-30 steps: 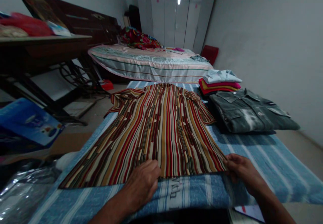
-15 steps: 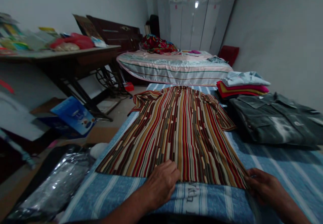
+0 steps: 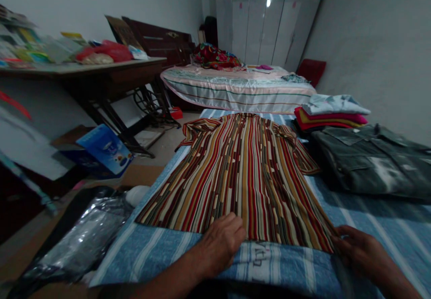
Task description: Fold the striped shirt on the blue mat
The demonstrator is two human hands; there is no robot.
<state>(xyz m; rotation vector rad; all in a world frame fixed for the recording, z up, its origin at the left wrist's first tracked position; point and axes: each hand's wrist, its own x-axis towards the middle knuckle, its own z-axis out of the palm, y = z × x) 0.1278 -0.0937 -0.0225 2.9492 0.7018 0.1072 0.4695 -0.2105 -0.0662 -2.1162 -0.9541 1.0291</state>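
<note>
A striped short-sleeved shirt [image 3: 232, 173] in red, tan, cream and dark brown lies spread flat, its collar at the far end and its hem towards me. At the middle of the hem, my left hand [image 3: 225, 238] is closed, fingers curled down on the cloth; its fingertips are hidden. My right hand [image 3: 358, 249] pinches the hem's right corner between thumb and fingers. Under the shirt is a blue sheet with white stripes [image 3: 155, 249], with printed letters near the hem.
To the right sit a folded dark denim jacket [image 3: 373, 160] and a stack of folded clothes [image 3: 333, 112]. A plastic-wrapped package [image 3: 84, 236] and a blue box [image 3: 107, 151] are at the left, below a cluttered sewing-machine table [image 3: 134, 65]. A bed [image 3: 235, 88] stands beyond.
The whole scene has shifted slightly to the right in view as the camera turned a little left. Both hands stay at the same places on the shirt's hem.
</note>
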